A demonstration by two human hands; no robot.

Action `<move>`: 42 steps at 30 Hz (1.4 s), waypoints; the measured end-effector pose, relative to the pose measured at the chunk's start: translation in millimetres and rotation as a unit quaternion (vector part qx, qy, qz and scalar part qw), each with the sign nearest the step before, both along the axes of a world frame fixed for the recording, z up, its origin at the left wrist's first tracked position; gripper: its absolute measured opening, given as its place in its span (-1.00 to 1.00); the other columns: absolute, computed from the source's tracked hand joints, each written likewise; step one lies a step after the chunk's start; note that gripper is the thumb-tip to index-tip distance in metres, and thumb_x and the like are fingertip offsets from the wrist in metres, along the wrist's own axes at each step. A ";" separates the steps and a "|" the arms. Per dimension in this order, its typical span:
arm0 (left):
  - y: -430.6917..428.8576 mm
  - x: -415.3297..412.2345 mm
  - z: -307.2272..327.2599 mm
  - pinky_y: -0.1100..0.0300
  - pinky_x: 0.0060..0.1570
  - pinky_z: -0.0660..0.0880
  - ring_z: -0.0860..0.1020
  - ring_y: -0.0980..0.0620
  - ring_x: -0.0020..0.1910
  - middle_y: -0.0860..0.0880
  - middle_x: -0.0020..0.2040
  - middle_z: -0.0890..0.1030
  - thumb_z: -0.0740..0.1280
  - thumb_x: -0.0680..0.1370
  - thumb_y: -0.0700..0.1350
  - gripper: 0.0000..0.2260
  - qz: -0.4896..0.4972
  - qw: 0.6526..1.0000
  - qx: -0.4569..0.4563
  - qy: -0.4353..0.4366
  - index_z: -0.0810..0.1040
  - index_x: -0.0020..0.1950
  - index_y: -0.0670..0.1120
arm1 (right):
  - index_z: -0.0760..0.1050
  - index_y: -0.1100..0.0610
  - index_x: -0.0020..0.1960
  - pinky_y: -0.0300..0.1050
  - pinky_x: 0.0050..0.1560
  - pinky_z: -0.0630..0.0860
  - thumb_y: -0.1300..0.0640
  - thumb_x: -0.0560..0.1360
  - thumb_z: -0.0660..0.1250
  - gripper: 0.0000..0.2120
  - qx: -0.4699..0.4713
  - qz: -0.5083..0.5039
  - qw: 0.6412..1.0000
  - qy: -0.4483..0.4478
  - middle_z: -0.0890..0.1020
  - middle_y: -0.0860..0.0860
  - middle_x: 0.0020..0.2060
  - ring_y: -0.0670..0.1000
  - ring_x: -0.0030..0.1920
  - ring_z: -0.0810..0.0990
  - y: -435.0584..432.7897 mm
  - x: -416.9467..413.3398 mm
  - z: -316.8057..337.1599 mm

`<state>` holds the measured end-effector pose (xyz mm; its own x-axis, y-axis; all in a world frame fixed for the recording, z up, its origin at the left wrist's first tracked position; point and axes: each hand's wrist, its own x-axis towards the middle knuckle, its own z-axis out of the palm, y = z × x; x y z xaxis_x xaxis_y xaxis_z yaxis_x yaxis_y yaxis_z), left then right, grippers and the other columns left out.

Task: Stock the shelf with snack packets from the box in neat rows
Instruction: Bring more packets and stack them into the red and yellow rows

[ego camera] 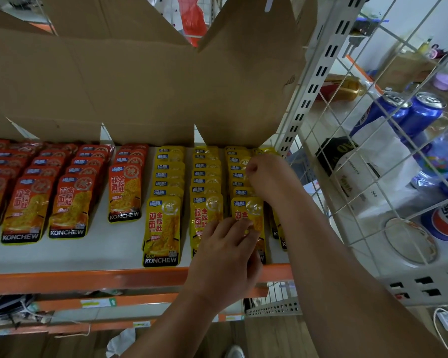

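Yellow snack packets (163,228) lie in overlapping rows on the right half of the white shelf (114,251), red snack packets (70,205) in rows on the left half. My left hand (225,259) rests on the front of the yellow rows, its fingertips pinching the front packet of the third yellow row (246,210). My right hand (264,174) is curled farther back over the rightmost yellow row (267,151), pinching a packet edge there. The open cardboard box (140,81) stands behind the rows, flaps up.
An orange rail (88,279) edges the shelf front. A white slotted upright (311,94) and wire mesh (388,151) close the right side; behind the mesh are blue cans (419,112), a white bag and bottles. Lower shelves sit beneath.
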<state>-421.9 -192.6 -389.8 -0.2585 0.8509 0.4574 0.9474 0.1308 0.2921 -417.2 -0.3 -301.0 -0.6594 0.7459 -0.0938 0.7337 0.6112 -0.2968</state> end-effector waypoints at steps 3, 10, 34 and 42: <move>0.8 -0.8 0.0 -0.09 0.27 0.44 0.55 -0.09 0.23 -0.02 0.24 0.63 0.40 0.49 -0.01 -0.70 0.002 1.000 0.026 -0.007 0.66 0.20 -0.03 | 0.63 0.11 -0.10 -0.07 -0.23 0.56 0.25 0.55 0.17 -0.75 0.011 -0.019 0.998 0.052 0.64 0.07 -0.16 0.05 -0.18 0.60 -3.8 3.2 3.8; -12.2 -20.3 22.7 -0.07 0.25 0.40 0.50 -0.10 0.33 -0.01 0.32 0.60 0.39 0.47 0.06 -0.61 0.113 0.988 0.044 -0.095 0.63 0.29 0.04 | 0.65 0.08 -0.02 -0.02 -0.13 0.58 0.15 0.54 0.26 -0.82 -0.014 0.016 0.992 0.123 0.65 0.03 -0.13 0.08 -0.11 0.60 -29.0 7.4 24.3; -466.5 -294.7 270.3 -0.12 0.31 0.45 0.46 -0.09 0.40 0.02 0.40 0.54 0.14 0.42 0.34 -0.30 0.413 0.910 0.027 0.022 0.49 0.49 0.08 | 0.38 -0.04 0.51 -0.12 0.34 0.37 -0.14 0.52 0.42 -0.40 0.010 0.368 0.897 0.244 0.44 -0.08 0.42 -0.04 0.40 0.43 -443.9 -223.3 200.0; -616.1 -350.1 365.4 -0.04 0.39 0.42 0.50 -0.07 0.40 0.01 0.40 0.59 0.23 0.43 0.28 -0.35 0.473 0.878 0.057 0.041 0.53 0.47 0.06 | 0.39 -0.06 0.50 -0.15 0.08 0.44 -0.01 0.51 0.43 -0.42 0.000 0.434 0.854 0.289 0.49 -0.06 0.34 -0.02 0.14 0.53 -556.5 -315.9 287.7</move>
<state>-772.0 -808.7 -24.4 -0.7874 0.2203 0.5758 0.4491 0.8448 0.2909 -733.1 -556.8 -13.4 -0.8997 -0.0465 0.4340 -0.2634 0.8506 -0.4551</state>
